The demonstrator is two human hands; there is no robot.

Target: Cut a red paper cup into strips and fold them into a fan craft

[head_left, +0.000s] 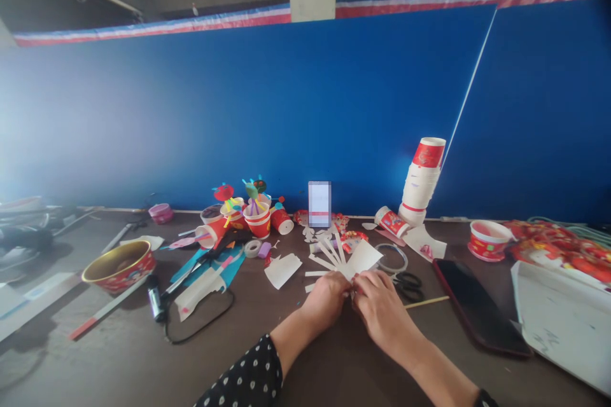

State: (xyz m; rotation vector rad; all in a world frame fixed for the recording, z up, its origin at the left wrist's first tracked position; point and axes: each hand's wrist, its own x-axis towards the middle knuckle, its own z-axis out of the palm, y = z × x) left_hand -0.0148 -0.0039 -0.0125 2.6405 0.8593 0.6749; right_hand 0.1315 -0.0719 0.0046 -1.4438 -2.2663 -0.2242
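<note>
- Showed, at left on the brown desk (pixel 114 362), a gold-lined red bowl (pixel 121 269) beside a red-tipped white strip (pixel 107 310).
- Had a dark corded tool (pixel 155 299) next, near blue paper (pixel 232 273).
- Included red-and-white cups (pixel 258 226) farther back, some with colorful paper figures (pixel 252 191).
- Grasped the near end of fringed white paper (pixel 340 255) with the left hand (pixel 327 299), fingers curled in; showed the strips fanned out above the desk, before an upright, bright screen (pixel 319 203).
- Pinched the same end with the right hand (pixel 379 305), touching or nearly touching the left, fingertips partly hidden.
- Revealed black scissors (pixel 408 286), a tape roll (pixel 405 261) and a thin stick (pixel 429 302) just beyond.
- Included a leaning cup stack (pixel 420 184) behind.
- Ended rightward with a dark phone (pixel 480 305), lying flat beside a white tray (pixel 568 324).
</note>
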